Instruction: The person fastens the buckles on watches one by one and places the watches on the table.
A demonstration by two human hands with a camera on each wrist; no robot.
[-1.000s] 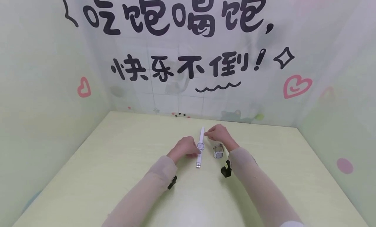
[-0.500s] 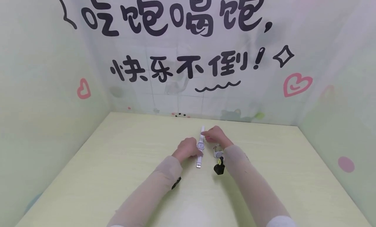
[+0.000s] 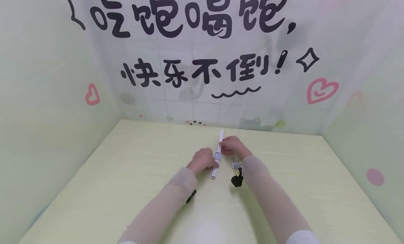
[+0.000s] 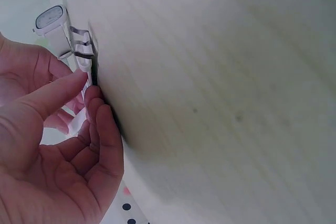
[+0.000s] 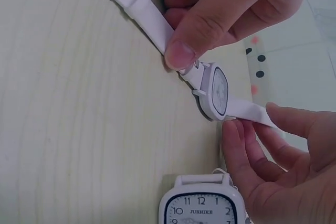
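A white wristwatch (image 3: 217,155) with a rounded square case lies stretched out lengthwise between the two hands. My left hand (image 3: 202,159) pinches its buckle-side strap close to the case, the thumb on top in the right wrist view. On the other side of the case, my right hand (image 5: 283,156) pinches the far strap (image 5: 247,112) between thumb and fingers. The metal buckle (image 4: 81,43) sticks out past the left hand's fingertips. A second white watch (image 5: 202,208), its strap looped, stands beside the right wrist; the sleeve partly hides it in the head view.
The pale wooden tabletop (image 3: 126,174) meets printed walls at the back and both sides. A black wrist device (image 3: 237,179) hangs below the right cuff, close to the second watch, and another (image 3: 191,196) sits under the left forearm.
My right hand has moved left and taken hold of the far strap. The first watch has tilted slightly, its far tip shifting right and away. The left hand keeps its pinch.
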